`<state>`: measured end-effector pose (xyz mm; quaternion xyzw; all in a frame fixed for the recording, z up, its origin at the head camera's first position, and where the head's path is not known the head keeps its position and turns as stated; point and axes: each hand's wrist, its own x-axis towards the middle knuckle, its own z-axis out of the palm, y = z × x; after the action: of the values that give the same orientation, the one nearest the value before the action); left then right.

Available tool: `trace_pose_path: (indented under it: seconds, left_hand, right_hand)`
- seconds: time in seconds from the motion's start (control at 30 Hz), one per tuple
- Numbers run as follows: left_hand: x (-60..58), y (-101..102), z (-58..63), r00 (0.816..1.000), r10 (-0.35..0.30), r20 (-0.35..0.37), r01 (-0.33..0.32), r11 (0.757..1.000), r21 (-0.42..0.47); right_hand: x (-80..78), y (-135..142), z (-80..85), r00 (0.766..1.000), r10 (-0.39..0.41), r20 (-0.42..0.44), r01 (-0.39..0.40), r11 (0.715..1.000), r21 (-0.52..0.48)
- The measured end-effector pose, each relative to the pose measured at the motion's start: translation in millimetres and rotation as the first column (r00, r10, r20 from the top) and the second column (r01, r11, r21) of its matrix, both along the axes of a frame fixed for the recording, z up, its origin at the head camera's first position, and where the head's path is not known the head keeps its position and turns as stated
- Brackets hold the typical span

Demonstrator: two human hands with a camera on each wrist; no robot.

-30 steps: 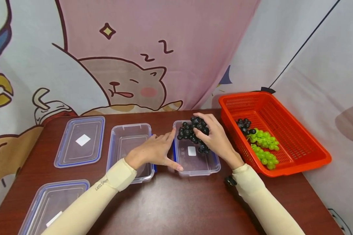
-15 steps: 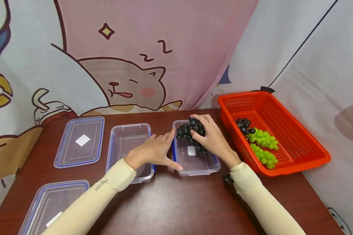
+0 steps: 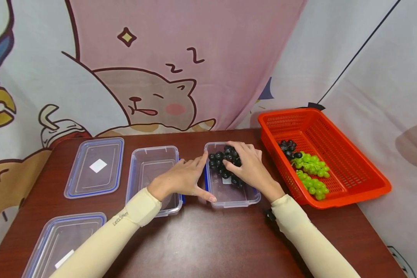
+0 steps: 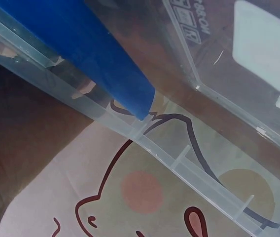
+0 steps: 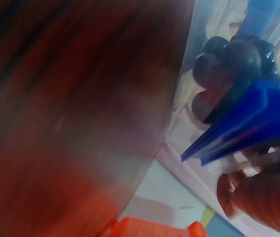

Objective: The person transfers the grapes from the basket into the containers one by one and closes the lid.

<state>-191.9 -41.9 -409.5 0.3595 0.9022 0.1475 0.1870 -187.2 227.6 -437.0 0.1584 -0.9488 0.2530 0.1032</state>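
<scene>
My right hand [image 3: 251, 168] holds a bunch of black grapes [image 3: 218, 161] low inside the right clear plastic container [image 3: 233, 204]. Its thumb lies on the near side of the bunch, and some of the grapes are hidden under the hand. In the right wrist view, dark grapes [image 5: 241, 61] show through the container wall, beside a blue side clip [image 5: 258, 118]. My left hand [image 3: 180, 177] is spread, with thumb and index fingertip at the container's left edge. A white sticker [image 4: 263, 44] on this container shows in the left wrist view.
Left of it stands a second clear container [image 3: 151, 154], partly under my left hand. Two blue-rimmed lids [image 3: 105, 183] [image 3: 77, 226] lie farther left. At right, a red basket [image 3: 365, 173] holds black grapes [image 3: 287, 148] and green grapes [image 3: 312, 164].
My right hand has lowered the black grapes deeper into the right container, moving slightly toward me. The left hand has stayed at the container's edge.
</scene>
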Motion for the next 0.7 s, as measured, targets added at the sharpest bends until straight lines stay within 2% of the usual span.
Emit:
trace_pose_path:
  seconds: [0.13,0.37,0.6,0.7]
  left_hand:
    - [0.4,0.7,-0.5,1.0,-0.004,-0.012,0.004,1.0,0.003]
    - [0.0,1.1,0.0,1.0,-0.008,-0.014,0.008,1.0,0.0]
    - [-1.9,0.8,-0.7,1.0,-0.009,-0.023,0.009,1.0,-0.007]
    - [-1.2,0.6,-1.8,1.0,-0.011,-0.026,0.011,1.0,-0.004]
  right_hand:
    - [0.6,1.1,-1.4,0.999,-0.016,0.043,0.015,1.0,0.027]
    - [1.4,0.7,-3.9,0.997,-0.074,0.007,0.073,0.991,0.115]
    - [1.2,-2.9,-0.9,0.989,-0.12,0.085,0.099,0.97,0.221]
    - [1.3,-2.8,-0.9,0.989,-0.126,0.075,0.107,0.971,0.215]
